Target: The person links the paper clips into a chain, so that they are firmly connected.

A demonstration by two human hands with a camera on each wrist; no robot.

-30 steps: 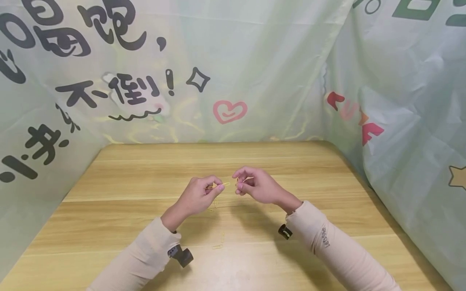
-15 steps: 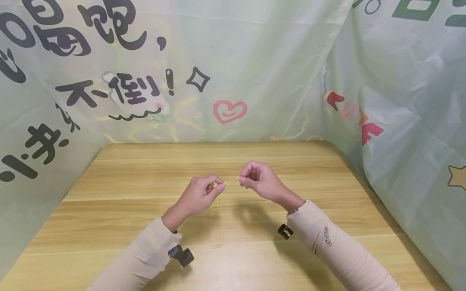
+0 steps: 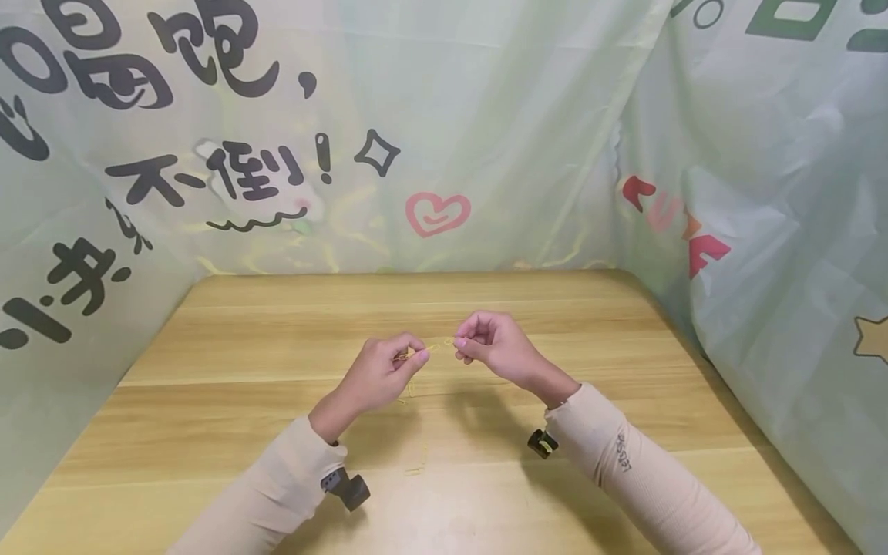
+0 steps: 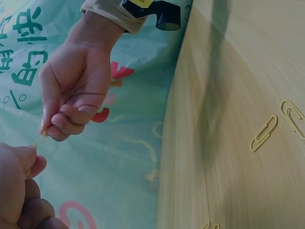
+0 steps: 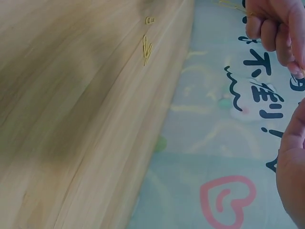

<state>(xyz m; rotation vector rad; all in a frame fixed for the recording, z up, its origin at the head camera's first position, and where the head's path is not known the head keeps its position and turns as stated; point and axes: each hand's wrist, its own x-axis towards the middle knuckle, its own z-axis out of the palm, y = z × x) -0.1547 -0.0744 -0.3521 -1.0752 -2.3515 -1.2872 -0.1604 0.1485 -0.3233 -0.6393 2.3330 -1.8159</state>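
Over the middle of the table, my left hand (image 3: 378,375) pinches a yellow paper clip (image 3: 434,348) between thumb and index finger, its looped end pointing right. More yellow wire (image 5: 232,5) shows at the far side of that hand in the right wrist view. Facing it, my right hand (image 3: 502,348) pinches another yellow paper clip (image 3: 448,341) with thumb and index finger, its end towards the left one. In the left wrist view the right hand's clip (image 4: 45,133) is mostly covered by fingertips, and a small gap separates it from the left hand's clip (image 4: 35,144).
Loose yellow paper clips (image 3: 414,471) lie on the wooden table (image 3: 277,324) near its front. Others (image 5: 147,50) lie below the left hand. A printed cloth (image 3: 520,154) hangs behind the table and along its sides. A black wrist camera (image 3: 347,489) sits under the left sleeve.
My right hand has shifted slightly up and right, its fingers changing their hold on the clip, whose end now points at the left hand's clip. The left hand has stayed nearly still.
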